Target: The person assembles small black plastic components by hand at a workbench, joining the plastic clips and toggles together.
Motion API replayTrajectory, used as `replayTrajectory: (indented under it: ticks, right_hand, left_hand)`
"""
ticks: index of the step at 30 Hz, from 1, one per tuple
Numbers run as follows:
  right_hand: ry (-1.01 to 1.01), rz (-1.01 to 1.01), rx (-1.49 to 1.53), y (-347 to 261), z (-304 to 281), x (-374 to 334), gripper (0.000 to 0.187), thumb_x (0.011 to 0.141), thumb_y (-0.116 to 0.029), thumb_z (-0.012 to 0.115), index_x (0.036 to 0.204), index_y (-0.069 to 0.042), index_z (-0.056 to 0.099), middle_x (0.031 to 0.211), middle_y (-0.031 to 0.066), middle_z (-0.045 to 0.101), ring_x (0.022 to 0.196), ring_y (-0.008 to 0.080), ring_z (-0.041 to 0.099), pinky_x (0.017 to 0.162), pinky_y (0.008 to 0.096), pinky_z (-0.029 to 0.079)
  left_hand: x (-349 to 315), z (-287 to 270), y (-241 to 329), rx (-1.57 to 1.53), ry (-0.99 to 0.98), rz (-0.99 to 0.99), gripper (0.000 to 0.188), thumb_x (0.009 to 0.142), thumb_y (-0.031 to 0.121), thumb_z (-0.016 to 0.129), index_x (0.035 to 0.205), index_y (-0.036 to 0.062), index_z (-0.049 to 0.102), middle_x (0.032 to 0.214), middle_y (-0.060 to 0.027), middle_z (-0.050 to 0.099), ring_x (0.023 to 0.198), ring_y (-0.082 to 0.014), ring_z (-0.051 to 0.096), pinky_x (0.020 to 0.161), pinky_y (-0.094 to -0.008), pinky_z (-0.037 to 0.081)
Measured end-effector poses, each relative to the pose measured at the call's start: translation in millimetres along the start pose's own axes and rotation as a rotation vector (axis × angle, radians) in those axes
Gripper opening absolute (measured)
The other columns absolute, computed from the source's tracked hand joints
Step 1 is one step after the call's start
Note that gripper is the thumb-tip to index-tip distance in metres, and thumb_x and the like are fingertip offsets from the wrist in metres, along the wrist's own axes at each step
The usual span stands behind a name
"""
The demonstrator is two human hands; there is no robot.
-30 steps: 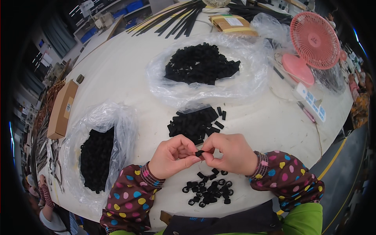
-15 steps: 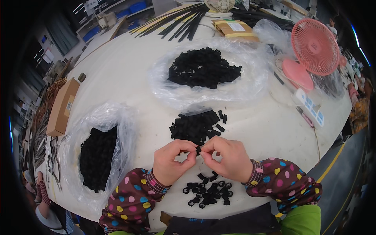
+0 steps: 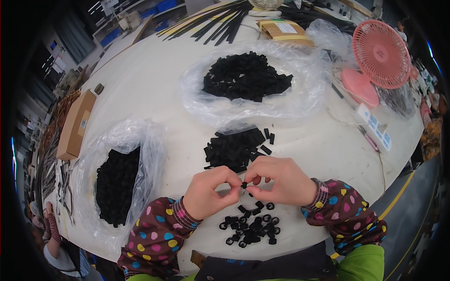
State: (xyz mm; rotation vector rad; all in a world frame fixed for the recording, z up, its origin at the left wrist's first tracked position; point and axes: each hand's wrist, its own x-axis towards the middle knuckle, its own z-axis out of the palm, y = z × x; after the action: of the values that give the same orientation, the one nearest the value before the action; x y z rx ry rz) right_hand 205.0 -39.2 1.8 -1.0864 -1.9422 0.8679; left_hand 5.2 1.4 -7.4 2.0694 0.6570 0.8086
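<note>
Between the fingertips of both hands sits a small black loop (image 3: 244, 185), partly covered by the fingers. My left hand (image 3: 212, 189) pinches its left side, and my right hand (image 3: 283, 181) pinches its right side. Just beyond them lies a pile of flat black fabric strips (image 3: 234, 149), with a few strips loose at its right edge. Nearer to me, below the hands, small black rings (image 3: 255, 229) are scattered on the white table (image 3: 304, 140). Some of these rings stand so that their round holes show.
A clear plastic bag of black pieces (image 3: 117, 187) lies open at left; another open bag (image 3: 246, 77) lies farther back. A cardboard box (image 3: 77, 124) is at the left edge. A pink fan (image 3: 380, 54) and a white power strip (image 3: 374, 126) stand at right. Long black strips (image 3: 220, 21) fan out behind.
Both hands have shifted slightly right and toward me with the black loop between them. One more ring shows at the upper edge of the near scatter. The whole view has shifted a little.
</note>
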Motion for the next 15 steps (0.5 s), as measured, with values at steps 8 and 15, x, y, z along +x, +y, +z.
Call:
replayTrajectory:
  ticks: [8, 15]
  right_hand:
    - [0.098, 0.069, -0.058, -4, 19, 5, 0.018, 0.066, -0.004, 0.065, 0.076, -0.005, 0.049, 0.073, 0.0025, 0.053, 0.061, 0.0102, 0.055, 0.053, 0.0223, 0.045]
    - [0.022, 0.3, 0.52, 1, 19, 0, 0.014, 0.076, -0.006, 0.059, 0.076, -0.005, 0.045, 0.068, -0.002, 0.051, 0.058, 0.0045, 0.053, 0.052, 0.0207, 0.042]
  left_hand:
    - [-2, 6, 8, 0.184, 0.064, -0.111, 0.014, 0.067, 0.0, 0.064, 0.077, 0.0026, 0.054, 0.069, -0.0052, 0.056, 0.065, -0.0163, 0.06, 0.061, -0.0258, 0.048]
    - [-2, 6, -4, -0.405, 0.026, -0.263, 0.013, 0.079, 0.001, 0.06, 0.09, 0.0011, 0.052, 0.083, -0.0027, 0.056, 0.078, -0.0081, 0.056, 0.07, -0.0233, 0.049]
